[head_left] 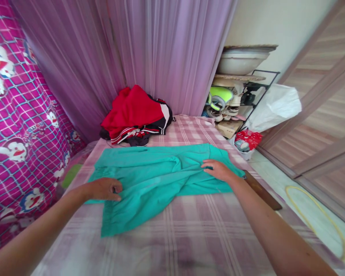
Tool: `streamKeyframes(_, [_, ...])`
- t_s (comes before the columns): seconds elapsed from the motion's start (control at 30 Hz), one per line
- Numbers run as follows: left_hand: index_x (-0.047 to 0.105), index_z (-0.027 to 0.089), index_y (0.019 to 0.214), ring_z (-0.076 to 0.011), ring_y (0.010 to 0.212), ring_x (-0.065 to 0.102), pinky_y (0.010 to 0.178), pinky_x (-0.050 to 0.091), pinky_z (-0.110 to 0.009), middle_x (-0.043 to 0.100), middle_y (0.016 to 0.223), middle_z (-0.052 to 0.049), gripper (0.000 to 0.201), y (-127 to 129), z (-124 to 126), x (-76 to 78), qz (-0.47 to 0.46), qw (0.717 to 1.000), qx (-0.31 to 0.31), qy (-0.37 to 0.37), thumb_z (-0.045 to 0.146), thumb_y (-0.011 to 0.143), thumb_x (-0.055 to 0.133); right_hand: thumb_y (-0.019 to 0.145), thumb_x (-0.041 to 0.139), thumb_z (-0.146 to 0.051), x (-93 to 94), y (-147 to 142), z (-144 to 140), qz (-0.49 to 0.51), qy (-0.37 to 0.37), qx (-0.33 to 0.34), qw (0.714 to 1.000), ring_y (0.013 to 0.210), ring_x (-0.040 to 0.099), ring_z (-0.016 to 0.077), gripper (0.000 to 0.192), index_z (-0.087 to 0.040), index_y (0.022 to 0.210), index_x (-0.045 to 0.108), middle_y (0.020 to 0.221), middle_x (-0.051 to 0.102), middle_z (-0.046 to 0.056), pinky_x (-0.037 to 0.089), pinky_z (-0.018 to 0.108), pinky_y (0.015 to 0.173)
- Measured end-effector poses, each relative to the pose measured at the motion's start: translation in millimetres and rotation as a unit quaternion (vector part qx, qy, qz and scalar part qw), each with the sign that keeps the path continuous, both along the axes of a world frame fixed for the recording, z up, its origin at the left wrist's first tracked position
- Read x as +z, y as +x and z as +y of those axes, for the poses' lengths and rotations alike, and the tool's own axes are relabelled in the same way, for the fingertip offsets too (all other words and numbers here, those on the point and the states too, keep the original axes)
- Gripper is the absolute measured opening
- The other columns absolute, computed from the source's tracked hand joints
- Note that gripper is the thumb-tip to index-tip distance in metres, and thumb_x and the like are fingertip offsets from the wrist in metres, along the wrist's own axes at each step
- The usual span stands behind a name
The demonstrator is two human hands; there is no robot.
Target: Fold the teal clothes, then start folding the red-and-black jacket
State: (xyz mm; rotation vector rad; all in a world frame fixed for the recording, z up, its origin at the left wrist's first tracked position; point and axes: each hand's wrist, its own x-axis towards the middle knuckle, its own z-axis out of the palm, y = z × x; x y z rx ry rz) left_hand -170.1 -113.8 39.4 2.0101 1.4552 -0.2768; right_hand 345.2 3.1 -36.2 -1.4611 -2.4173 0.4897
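Observation:
A teal garment (pixel 149 176), which looks like a pair of shorts, lies spread sideways on the bed or table top. Folds run across its middle, and one corner sticks out toward me at the lower left. My left hand (pixel 105 189) is over its left end, fingers loosely bent and thumb apart, with nothing visible in it. Over the right part, my right hand (pixel 217 170) has its fingers stretched out and the thumb apart. Whether either hand presses on the cloth, I cannot tell.
Red and black clothes (pixel 138 111) are heaped at the back on the plaid sheet (pixel 166 237). A flat brown object (pixel 260 189) lies at the right edge. Beyond stand a shoe rack (pixel 248 111) and bags; a yellow hoop (pixel 316 214) is on the floor. Purple curtains (pixel 161 50) hang behind.

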Motion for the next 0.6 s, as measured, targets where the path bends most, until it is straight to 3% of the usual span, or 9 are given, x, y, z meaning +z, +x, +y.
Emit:
streamKeyframes(0.07, [0.064, 0.021, 0.08, -0.0216, 0.089, 0.063, 0.076, 0.044, -0.026, 0.069, 0.089, -0.002, 0.034, 2, -2, 3.6, 0.003, 1.0, -0.015, 0.0, 0.053, 0.073, 0.058, 0.086, 0.059, -0.031, -0.4, -2, 0, -0.002, 0.021, 0.001, 1.0, 0.122, 0.063, 0.0292, 0.024, -0.025, 0.096, 0.079, 0.123, 0.073, 0.009, 0.048, 0.047, 0.107])
streamKeyframes(0.17, [0.054, 0.02, 0.074, -0.0179, 0.078, 0.057, 0.067, 0.042, -0.025, 0.061, 0.077, 0.0, 0.04, 2, -7, 19.1, -0.046, 0.999, -0.017, -0.02, 0.06, 0.078, 0.051, 0.089, 0.055, -0.035, 6.5, 1, 0, 0.023, 0.041, -0.007, 0.999, 0.12, 0.065, 0.028, 0.025, -0.026, 0.096, 0.077, 0.121, 0.074, 0.007, 0.048, 0.046, 0.107])
streamKeyframes(0.27, [0.052, 0.021, 0.077, -0.0147, 0.072, 0.05, 0.064, 0.042, -0.024, 0.054, 0.075, 0.002, 0.046, -2, -14, 53.1, -0.101, 0.995, 0.011, 0.008, 0.067, 0.08, 0.047, 0.091, 0.053, -0.039, 21.8, 5, 3, 0.065, 0.043, -0.043, 0.996, 0.119, 0.065, 0.0279, 0.028, -0.026, 0.1, 0.075, 0.129, 0.07, 0.007, 0.048, 0.047, 0.107])
streamKeyframes(0.37, [0.057, 0.022, 0.084, -0.0144, 0.075, 0.051, 0.068, 0.045, -0.024, 0.054, 0.077, 0.003, 0.049, -9, -13, 100.3, -0.099, 0.987, 0.067, 0.104, 0.069, 0.08, 0.043, 0.092, 0.051, -0.039, 39.8, 6, 12, 0.081, 0.027, -0.05, 0.995, 0.121, 0.064, 0.0272, 0.029, -0.025, 0.105, 0.073, 0.132, 0.068, 0.006, 0.048, 0.047, 0.106])
streamKeyframes(0.43, [0.061, 0.023, 0.09, -0.0151, 0.077, 0.054, 0.07, 0.047, -0.025, 0.057, 0.078, 0.003, 0.057, -14, -4, 129.3, -0.074, 0.978, 0.104, 0.166, 0.074, 0.079, 0.039, 0.093, 0.049, -0.038, 49.5, 1, 19, 0.076, 0.017, -0.038, 0.996, 0.12, 0.064, 0.0265, 0.03, -0.026, 0.109, 0.071, 0.131, 0.069, 0.005, 0.049, 0.046, 0.105])
streamKeyframes(0.5, [0.062, 0.021, 0.096, -0.0149, 0.078, 0.055, 0.073, 0.048, -0.026, 0.06, 0.079, 0.003, 0.061, -20, 11, 148.6, -0.033, 0.968, 0.124, 0.216, 0.074, 0.078, 0.039, 0.093, 0.048, -0.037, 55.5, -7, 29, 0.065, 0.013, -0.032, 0.997, 0.114, 0.066, 0.0259, 0.031, -0.026, 0.111, 0.07, 0.125, 0.072, 0.005, 0.051, 0.045, 0.101])
streamKeyframes(0.6, [0.063, 0.018, 0.099, -0.0132, 0.077, 0.056, 0.077, 0.048, -0.026, 0.062, 0.079, 0.005, 0.055, -29, 43, 155.2, 0.035, 0.956, 0.134, 0.257, 0.065, 0.081, 0.043, 0.094, 0.046, -0.035, 59.8, -23, 46, 0.06, 0.014, -0.029, 0.998, 0.103, 0.068, 0.0245, 0.03, -0.023, 0.109, 0.069, 0.112, 0.075, 0.006, 0.053, 0.041, 0.095])
